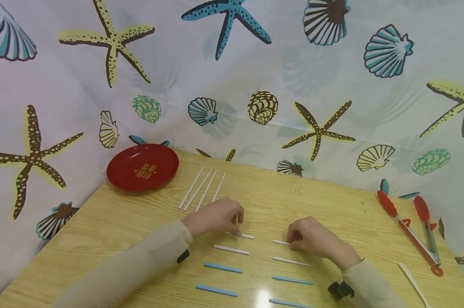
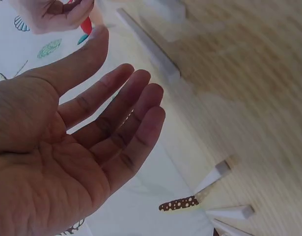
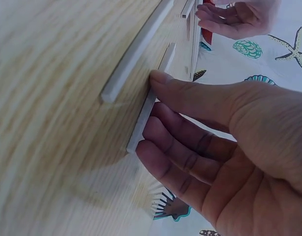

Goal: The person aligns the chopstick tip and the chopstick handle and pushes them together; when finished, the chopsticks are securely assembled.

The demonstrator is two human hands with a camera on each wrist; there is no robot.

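Observation:
My right hand [image 1: 312, 237] is low over the wood table, pinching a short white chopstick-like stick [image 3: 146, 115] between thumb and fingertips. That stick lies along the tabletop, partly covered by the hand in the head view. My left hand [image 1: 218, 216] holds nothing; its fingers are loosely bent with the thumb apart in the left wrist view. Beneath its fingertips is another short white stick [image 1: 248, 236]. Nearer me lie two more white sticks, one on the left [image 1: 232, 250] and one on the right [image 1: 291, 261]. Blue sticks [image 1: 223, 268] continue both columns, including one at right [image 1: 292, 280].
Several longer white chopsticks [image 1: 193, 188] lie beyond my left hand. A red oval plate [image 1: 125, 169] sits at the back left corner. Red-tipped tongs [image 1: 416, 241] and a pale slender utensil [image 1: 412, 280] lie at right. A sea-patterned cloth [image 1: 247, 137] hangs behind the table.

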